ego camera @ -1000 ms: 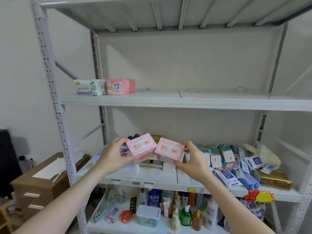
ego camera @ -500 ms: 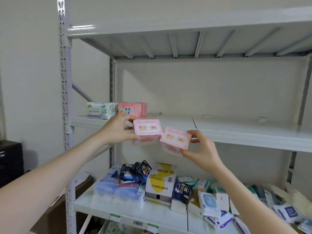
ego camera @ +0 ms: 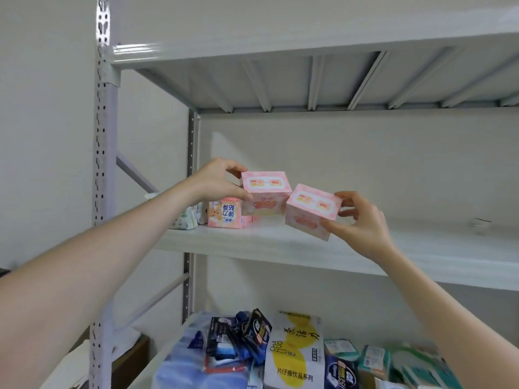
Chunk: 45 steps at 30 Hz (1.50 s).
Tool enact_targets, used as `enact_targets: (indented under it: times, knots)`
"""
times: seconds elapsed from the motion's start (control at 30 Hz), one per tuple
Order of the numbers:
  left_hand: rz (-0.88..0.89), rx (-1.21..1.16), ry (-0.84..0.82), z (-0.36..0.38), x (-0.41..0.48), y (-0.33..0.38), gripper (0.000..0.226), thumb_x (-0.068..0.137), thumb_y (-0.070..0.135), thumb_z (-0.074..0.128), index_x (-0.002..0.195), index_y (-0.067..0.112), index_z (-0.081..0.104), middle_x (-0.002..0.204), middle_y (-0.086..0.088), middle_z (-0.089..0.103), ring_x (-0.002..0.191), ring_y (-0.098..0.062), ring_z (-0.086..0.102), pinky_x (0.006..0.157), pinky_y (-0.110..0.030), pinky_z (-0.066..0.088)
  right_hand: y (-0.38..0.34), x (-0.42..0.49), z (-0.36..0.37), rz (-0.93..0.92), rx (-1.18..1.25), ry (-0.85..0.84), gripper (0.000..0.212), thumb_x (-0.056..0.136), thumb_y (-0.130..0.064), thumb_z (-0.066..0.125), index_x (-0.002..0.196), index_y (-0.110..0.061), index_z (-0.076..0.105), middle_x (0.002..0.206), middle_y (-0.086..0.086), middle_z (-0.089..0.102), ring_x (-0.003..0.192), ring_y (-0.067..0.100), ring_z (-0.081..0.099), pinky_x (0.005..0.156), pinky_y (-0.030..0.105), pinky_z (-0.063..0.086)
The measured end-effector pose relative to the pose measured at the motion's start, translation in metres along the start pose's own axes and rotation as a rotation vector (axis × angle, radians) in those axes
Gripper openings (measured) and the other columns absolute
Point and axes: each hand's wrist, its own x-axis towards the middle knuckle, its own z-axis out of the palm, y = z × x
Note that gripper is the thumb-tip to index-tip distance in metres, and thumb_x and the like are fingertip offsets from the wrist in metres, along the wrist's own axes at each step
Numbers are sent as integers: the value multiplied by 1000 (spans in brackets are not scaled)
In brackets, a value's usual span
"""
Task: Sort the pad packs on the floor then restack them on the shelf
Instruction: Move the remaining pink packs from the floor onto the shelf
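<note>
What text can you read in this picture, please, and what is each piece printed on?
"弹力贴身", upside down: pink pack on the shelf.
"茶活力", "CHA HUO" and "片仔癀饮品系列": white and yellow box on the level below.
Left pink box in the left hand, right pink box in the right hand: print too small to read.
Dark blue packs: blurred.

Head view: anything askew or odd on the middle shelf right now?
Yes. The pink pack on the shelf looks upside down by its print. The right hand holds the right box tilted; the left hand holds the left box level.
</note>
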Motion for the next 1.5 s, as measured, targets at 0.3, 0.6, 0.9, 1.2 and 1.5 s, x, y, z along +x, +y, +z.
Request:
enact_targets:
  times: [0.3,0.6,0.9,1.2,1.5]
  knots:
    - [31,-44,-119,2,107,-68,50,69,16,85,114,18,63,106,5,65,98,-8,60,71,-13,42,33,70,57,91,-17,2,50,69,-21,83,112,-28,57,104,-8,65,91,11,66,73,27,52]
    - [4,-49,-300,31,214,-99,39,75,12,78,112,14,66,99,-1,71,83,-9,65,79,-25,46,76,148,64,188,-108,-75,49,70,-16,84,111,-21,58,105,1,66,84,18,69,68,31,51]
    - [-121,6,-554,58,279,-121,52,78,6,72,128,5,56,98,5,73,98,-15,70,109,-31,31,107,190,72,293,-188,-236,40,70,-23,84,104,-25,63,101,2,70,83,17,65,56,21,35]
    - [-148,53,-647,94,317,-153,46,80,7,73,123,-2,59,103,-3,73,99,-16,70,97,-27,49,125,207,86,368,-235,-341,41,72,-26,83,107,-23,61,100,0,70,77,10,61,60,18,38]
    - [-114,260,-689,107,327,-169,50,71,26,84,117,17,67,113,2,69,106,-18,65,99,-36,50,134,207,95,441,-255,-480,44,75,-19,80,113,-17,60,100,4,71,97,20,66,75,20,44]
